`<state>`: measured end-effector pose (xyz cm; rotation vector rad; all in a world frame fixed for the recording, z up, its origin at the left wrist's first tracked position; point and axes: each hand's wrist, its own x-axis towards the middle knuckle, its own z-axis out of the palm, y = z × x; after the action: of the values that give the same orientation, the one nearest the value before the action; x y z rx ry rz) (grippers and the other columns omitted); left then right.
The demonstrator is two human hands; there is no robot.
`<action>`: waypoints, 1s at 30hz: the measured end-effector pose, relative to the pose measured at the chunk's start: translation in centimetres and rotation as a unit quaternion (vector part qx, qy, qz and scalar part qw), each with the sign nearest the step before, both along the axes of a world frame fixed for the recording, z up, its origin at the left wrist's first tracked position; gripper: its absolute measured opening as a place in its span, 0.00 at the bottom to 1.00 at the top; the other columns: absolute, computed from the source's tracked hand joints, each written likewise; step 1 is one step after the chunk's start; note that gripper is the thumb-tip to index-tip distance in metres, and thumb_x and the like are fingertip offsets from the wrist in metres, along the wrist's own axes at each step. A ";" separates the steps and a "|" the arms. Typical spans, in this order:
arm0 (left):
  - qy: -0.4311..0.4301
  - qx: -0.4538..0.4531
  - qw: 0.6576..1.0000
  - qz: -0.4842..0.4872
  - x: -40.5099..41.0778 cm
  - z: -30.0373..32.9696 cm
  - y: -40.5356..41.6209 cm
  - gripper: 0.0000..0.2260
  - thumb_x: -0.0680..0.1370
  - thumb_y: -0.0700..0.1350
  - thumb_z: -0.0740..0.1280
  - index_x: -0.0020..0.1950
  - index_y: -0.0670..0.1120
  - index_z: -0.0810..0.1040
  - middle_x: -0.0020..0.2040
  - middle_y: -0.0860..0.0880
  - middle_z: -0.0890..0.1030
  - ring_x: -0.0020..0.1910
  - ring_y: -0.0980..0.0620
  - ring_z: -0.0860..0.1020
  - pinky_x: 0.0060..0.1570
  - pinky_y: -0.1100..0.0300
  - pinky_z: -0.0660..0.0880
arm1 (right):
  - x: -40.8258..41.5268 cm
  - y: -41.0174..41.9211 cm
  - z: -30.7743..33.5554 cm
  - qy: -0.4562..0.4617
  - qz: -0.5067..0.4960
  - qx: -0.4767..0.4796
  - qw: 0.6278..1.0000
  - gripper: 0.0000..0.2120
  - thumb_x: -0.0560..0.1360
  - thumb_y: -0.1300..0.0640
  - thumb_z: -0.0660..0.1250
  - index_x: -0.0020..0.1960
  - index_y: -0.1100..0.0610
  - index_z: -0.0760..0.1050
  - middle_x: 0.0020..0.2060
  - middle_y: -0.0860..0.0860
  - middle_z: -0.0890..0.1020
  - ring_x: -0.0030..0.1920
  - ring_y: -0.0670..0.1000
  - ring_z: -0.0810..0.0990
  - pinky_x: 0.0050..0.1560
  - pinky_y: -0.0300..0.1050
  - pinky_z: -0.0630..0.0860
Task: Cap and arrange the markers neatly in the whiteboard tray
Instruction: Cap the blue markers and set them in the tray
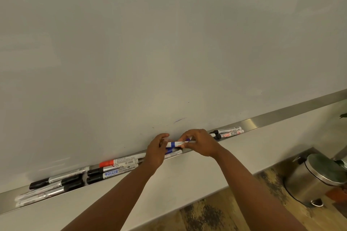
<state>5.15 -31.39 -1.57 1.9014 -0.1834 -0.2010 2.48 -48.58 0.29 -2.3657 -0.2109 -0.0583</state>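
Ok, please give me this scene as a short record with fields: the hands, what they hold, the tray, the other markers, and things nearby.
left hand: grips one end of the blue-banded marker
right hand: grips its other end
held marker: blue-banded marker, just above the tray
tray: metal whiteboard tray, below the whiteboard
markers left of hands: orange-capped marker, several black-capped ones
markers right of hands: two markers
nearby: steel pedal bin on the floor

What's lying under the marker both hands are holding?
Another blue-and-white marker lies in the tray beneath the held marker. The left hand hides its left end.
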 end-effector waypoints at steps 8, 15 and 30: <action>-0.183 0.243 0.953 -0.012 0.6 -1.2 1.6 0.07 0.74 0.42 0.66 0.50 0.43 0.80 0.48 0.43 0.80 0.50 0.45 0.76 0.46 0.56 0.70 | -1.5 -5.5 -1.4 -0.108 -0.099 -0.070 0.987 0.08 0.67 0.63 0.73 0.46 0.59 0.81 0.42 0.58 0.83 0.42 0.57 0.80 0.45 0.52 0.76; -0.227 0.498 0.831 -0.099 1.1 -0.7 0.9 0.09 0.78 0.46 0.60 0.55 0.47 0.76 0.52 0.46 0.79 0.53 0.48 0.74 0.44 0.58 0.70 | -1.5 -5.2 -2.4 -0.103 -0.075 -0.085 0.988 0.05 0.67 0.58 0.72 0.42 0.56 0.82 0.39 0.56 0.85 0.40 0.55 0.81 0.43 0.44 0.72; -0.292 0.484 0.816 -0.121 1.0 -0.4 1.7 0.11 0.76 0.43 0.63 0.59 0.46 0.71 0.56 0.47 0.75 0.53 0.48 0.73 0.46 0.58 0.72 | 1.1 -3.6 -2.8 -0.141 -0.061 -0.304 0.940 0.05 0.65 0.66 0.70 0.38 0.57 0.80 0.33 0.56 0.83 0.34 0.59 0.80 0.33 0.50 0.75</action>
<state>6.11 -29.69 -1.97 2.9227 -0.8815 0.1837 3.55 -52.14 -2.51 -2.9815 -0.2440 -0.4546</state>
